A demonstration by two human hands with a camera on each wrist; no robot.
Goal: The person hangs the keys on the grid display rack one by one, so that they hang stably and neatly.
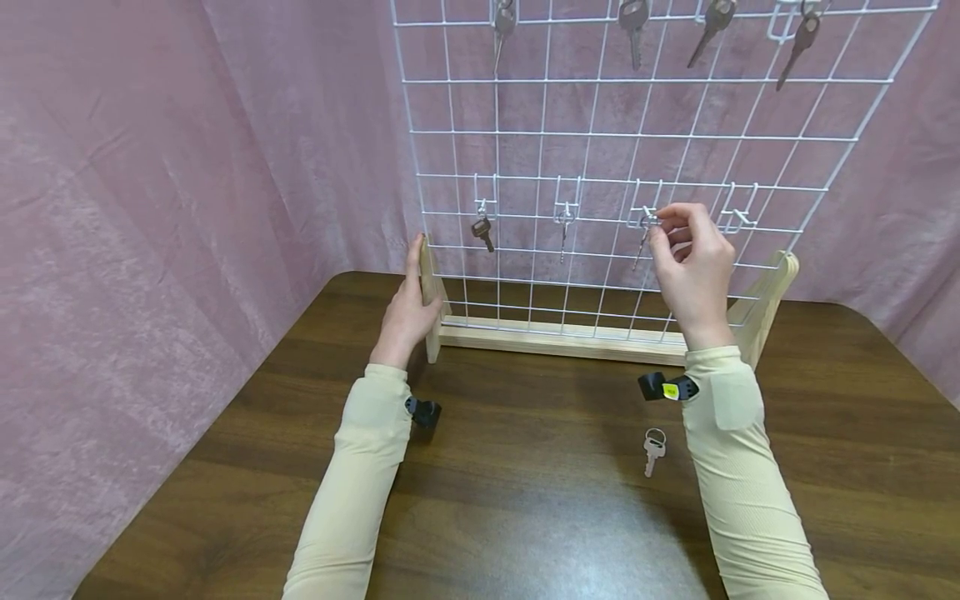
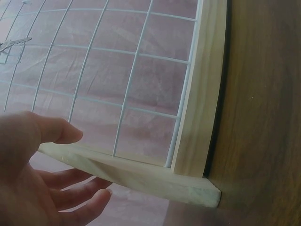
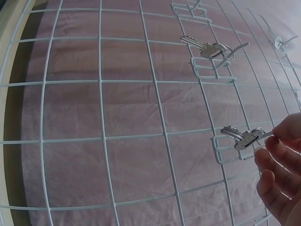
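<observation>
My right hand (image 1: 693, 262) is at the third hook of the grid rack's lower row. Thumb and index finger pinch the ring of a silver key (image 3: 242, 138) right at the hook's tip; the key hangs against the wire. My left hand (image 1: 407, 312) holds the wooden side post (image 2: 141, 179) of the rack, thumb on its inner side and fingers along the outer side. Another key (image 3: 207, 48) hangs on the neighbouring hook, and a dark key (image 1: 483, 233) on the leftmost one. One silver key (image 1: 654, 452) with a ring lies on the table below my right wrist.
The white wire grid (image 1: 525, 133) stands on a wooden base (image 1: 562, 340). Several keys (image 1: 634, 32) hang in its upper row. At the lower right is a bare hook (image 1: 738, 218). Pink cloth (image 1: 187, 167) surrounds the brown table (image 1: 525, 517).
</observation>
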